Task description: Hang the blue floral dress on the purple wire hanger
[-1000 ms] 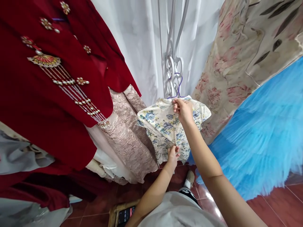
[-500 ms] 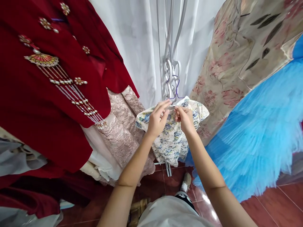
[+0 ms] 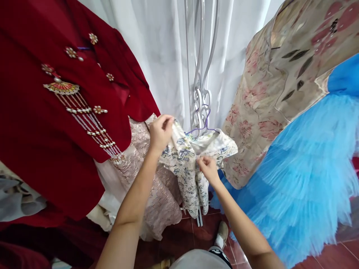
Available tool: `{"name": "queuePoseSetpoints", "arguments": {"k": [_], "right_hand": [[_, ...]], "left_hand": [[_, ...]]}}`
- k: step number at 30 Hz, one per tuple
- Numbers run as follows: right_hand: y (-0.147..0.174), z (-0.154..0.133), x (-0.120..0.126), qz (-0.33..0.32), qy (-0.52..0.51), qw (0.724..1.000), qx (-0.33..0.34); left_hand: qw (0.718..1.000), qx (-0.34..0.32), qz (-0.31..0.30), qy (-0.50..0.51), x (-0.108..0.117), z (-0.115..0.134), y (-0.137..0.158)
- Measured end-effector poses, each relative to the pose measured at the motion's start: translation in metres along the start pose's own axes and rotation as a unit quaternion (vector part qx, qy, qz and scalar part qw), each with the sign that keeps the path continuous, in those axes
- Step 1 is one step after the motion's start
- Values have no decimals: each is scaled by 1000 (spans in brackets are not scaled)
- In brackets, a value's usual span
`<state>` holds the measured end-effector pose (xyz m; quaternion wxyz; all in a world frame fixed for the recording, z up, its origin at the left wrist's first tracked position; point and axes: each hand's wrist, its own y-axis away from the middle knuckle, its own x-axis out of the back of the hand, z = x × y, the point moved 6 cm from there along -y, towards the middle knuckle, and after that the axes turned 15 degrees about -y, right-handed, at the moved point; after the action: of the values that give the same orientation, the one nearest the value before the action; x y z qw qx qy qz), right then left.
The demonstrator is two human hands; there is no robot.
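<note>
Head view: fingertips together, my left hand [image 3: 160, 135] pinches the floral shirt [image 3: 185, 168] at its upper left, my right hand [image 3: 208, 169] its front; it hangs lengthwise from the purple hanger [image 3: 206, 122], collar up.

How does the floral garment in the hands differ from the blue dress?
The floral garment carries a mostly blue print on white; the blue dress is plain blue. The floral garment looks smaller than the blue dress. The left hand and right hand hold the floral garment; neither touches the blue dress. Both garments show blue.
</note>
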<state>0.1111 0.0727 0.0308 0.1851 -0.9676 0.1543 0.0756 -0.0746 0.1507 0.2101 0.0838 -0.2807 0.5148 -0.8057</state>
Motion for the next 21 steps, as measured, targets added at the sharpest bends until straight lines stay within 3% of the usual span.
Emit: {"name": "queuePoseSetpoints", "arguments": {"k": [3, 6, 10, 13, 15, 18, 21], "right_hand": [[33, 36, 7, -18, 3, 998, -58], [58, 63, 10, -71, -7, 991, -111], [64, 75, 30, -52, 21, 991, -123], [63, 67, 46, -9, 37, 996, -82], [68, 61, 42, -36, 33, 997, -63], [83, 60, 13, -162, 44, 985, -49], [100, 71, -9, -246, 54, 964, -89]], "left_hand": [[999, 52, -7, -13, 20, -63, 21], [991, 136, -18, 3, 24, -114, 69], [966, 257, 24, 20, 16, -138, 153], [944, 326, 50, 33, 4, -125, 210], [938, 342, 16, 62, -11, -101, 237], [947, 252, -151, 128, -44, -41, 255], [928, 179, -280, 171, -69, 9, 265]]}}
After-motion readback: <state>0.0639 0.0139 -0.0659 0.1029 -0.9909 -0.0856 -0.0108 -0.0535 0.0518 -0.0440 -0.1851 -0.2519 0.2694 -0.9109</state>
